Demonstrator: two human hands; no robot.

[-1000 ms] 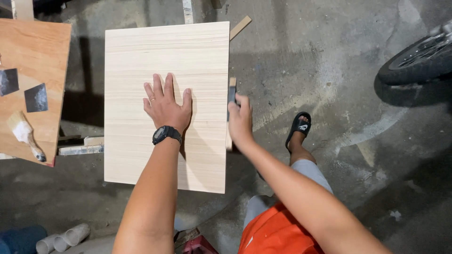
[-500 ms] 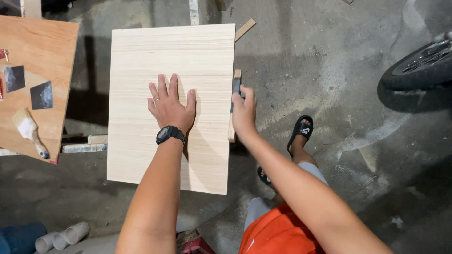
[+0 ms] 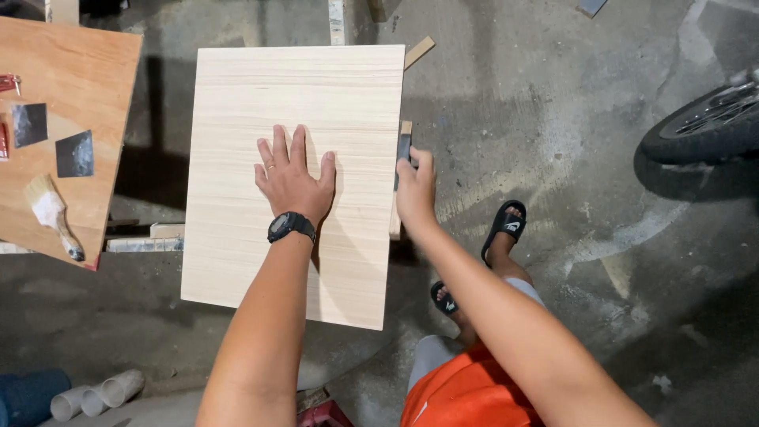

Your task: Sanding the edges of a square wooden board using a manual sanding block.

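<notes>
Centrally in the frame lies a pale rectangular wooden board (image 3: 296,103) with fine straight grain, raised above the grey concrete floor (image 3: 553,103). The left hand (image 3: 292,178) presses flat on the board's middle, fingers spread and gripping nothing; a black wristwatch (image 3: 291,227) sits on its wrist. The right hand (image 3: 415,190) is just right of the board's right edge, its fingers closed around a small wooden block wrapped with dark sandpaper (image 3: 404,146), which is held against that edge. Only the block's upper end shows above the fingers; the rest is hidden by the hand, and a strip of pale wood shows below the hand along the edge.

What holds the board up is hidden beneath it. At the upper left of the frame, a reddish-brown plywood panel (image 3: 79,79) is cut off by the frame; on it lie two dark square sheets (image 3: 75,153) and a paintbrush with whitish bristles (image 3: 51,213). A red object at the far left edge is too cut off to identify. At the lower left, white plastic pipe ends (image 3: 99,395) lie by something blue. At the right edge, a black tyre (image 3: 700,126) is partly in view. Black sandals (image 3: 504,225) with a small white mark are on the person's feet, right of centre.
</notes>
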